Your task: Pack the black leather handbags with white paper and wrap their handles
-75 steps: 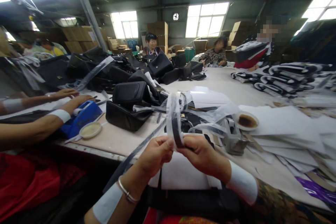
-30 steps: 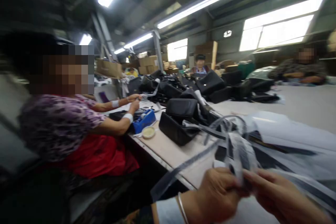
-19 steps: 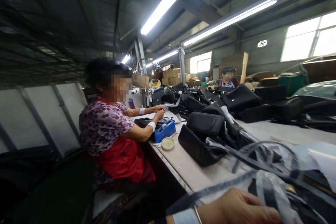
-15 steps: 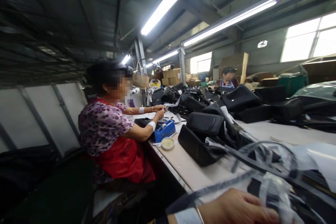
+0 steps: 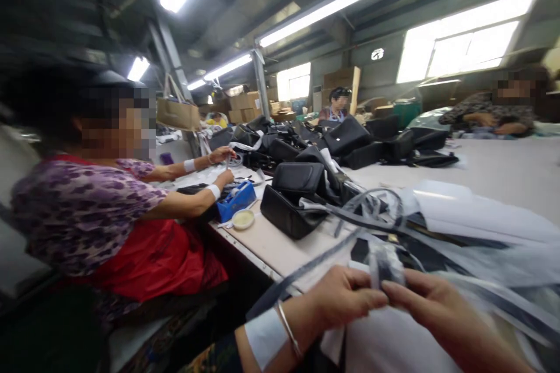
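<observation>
The left hand (image 5: 341, 300), a bangle (image 5: 289, 332) and a white band (image 5: 266, 338) on its wrist, pinches a plastic-wrapped dark strap (image 5: 385, 262) between thumb and fingers; the right hand (image 5: 441, 315) grips the same strap from the other side with its fingertips, so the piece stands up between the two, slightly blurred. Below and between the hands lies a white sheet (image 5: 394, 341). Just beyond the left hand another wrapped strip (image 5: 317, 259) slants over the edge of the table (image 5: 280, 239), and farther past it sits a black bag (image 5: 286, 214), with a heap of black bags (image 5: 280, 148) behind. A coil of wrapped strap (image 5: 350, 217) lies on the far side of the held strap, and pale sheets (image 5: 472, 215) spread beyond the right hand. Well to the left of the left hand are a round dish (image 5: 243, 220) and a blue dispenser (image 5: 236, 201), next to which a co-worker in a red apron (image 5: 161, 262) sits with both arms stretched over the table
</observation>
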`<action>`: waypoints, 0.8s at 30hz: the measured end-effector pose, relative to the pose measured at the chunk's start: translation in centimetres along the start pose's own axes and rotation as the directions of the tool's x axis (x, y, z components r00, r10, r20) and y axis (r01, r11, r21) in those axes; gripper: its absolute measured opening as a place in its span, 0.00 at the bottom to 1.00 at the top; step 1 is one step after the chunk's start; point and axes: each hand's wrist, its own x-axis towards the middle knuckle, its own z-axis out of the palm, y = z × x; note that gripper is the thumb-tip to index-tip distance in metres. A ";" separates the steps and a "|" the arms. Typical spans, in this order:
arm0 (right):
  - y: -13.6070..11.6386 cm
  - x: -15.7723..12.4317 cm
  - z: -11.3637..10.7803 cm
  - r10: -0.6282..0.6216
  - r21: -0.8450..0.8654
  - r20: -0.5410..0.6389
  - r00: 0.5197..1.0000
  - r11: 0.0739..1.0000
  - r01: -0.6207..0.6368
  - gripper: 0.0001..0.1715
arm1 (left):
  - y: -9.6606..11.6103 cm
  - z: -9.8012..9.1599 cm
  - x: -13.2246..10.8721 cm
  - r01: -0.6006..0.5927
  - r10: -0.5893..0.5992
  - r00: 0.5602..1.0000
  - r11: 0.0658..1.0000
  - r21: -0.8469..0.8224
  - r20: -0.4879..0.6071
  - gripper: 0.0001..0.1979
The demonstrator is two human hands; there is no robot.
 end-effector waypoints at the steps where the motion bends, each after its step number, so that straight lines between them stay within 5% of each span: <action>1: -0.4 0.0 0.1 -0.126 -0.136 -0.018 0.992 0.983 0.122 0.22 | 0.4 -0.3 0.2 0.041 -0.035 0.998 0.991 -0.129 0.048 0.24; 4: -0.2 0.3 0.2 -0.445 -0.472 0.112 0.888 0.763 0.442 0.14 | 1.0 -1.2 1.7 0.217 -0.175 0.973 0.918 -0.332 0.153 0.26; 7: 0.7 0.5 0.1 -0.510 -0.706 0.181 0.841 0.528 0.472 0.12 | 0.7 -1.4 3.1 0.249 -0.214 0.968 0.883 -0.398 0.129 0.27; 9: 0.8 0.5 -0.1 -0.461 -0.700 0.170 0.871 0.566 0.436 0.10 | 0.1 -1.3 3.4 0.238 -0.221 0.971 0.893 -0.382 0.088 0.26; 11: 0.6 0.6 -0.4 -0.330 -0.495 0.125 0.936 0.796 0.347 0.11 | -0.3 -1.1 3.3 0.194 -0.190 0.981 0.939 -0.285 0.042 0.23; 13: 0.1 1.0 -0.7 -0.077 -0.060 0.098 0.992 0.995 0.083 0.21 | -0.4 -1.0 3.0 0.087 -0.088 0.996 0.990 -0.111 -0.002 0.19; 14: 0.0 1.3 -0.8 0.077 0.187 0.114 0.991 0.977 -0.097 0.25 | -0.4 -0.9 2.8 0.013 -0.013 1.000 1.000 -0.007 -0.017 0.16; 16: -0.2 2.0 -0.6 0.353 0.550 0.166 0.921 0.741 -0.384 0.27 | -0.3 -0.7 2.5 -0.134 0.142 0.990 0.969 0.205 -0.024 0.11; 19: -0.1 2.7 0.2 0.548 0.744 0.145 0.824 0.489 -0.456 0.22 | -0.2 -0.4 2.3 -0.210 0.234 0.972 0.885 0.415 -0.006 0.09; 21: 0.2 2.6 0.7 0.518 0.749 0.086 0.851 0.530 -0.398 0.20 | -0.4 -0.5 2.3 -0.149 0.154 0.988 0.897 0.416 0.021 0.10; 24: 0.6 2.3 1.2 0.346 0.623 0.008 0.938 0.732 -0.275 0.25 | -0.7 -0.7 2.7 0.042 -0.057 0.997 0.973 0.226 0.058 0.16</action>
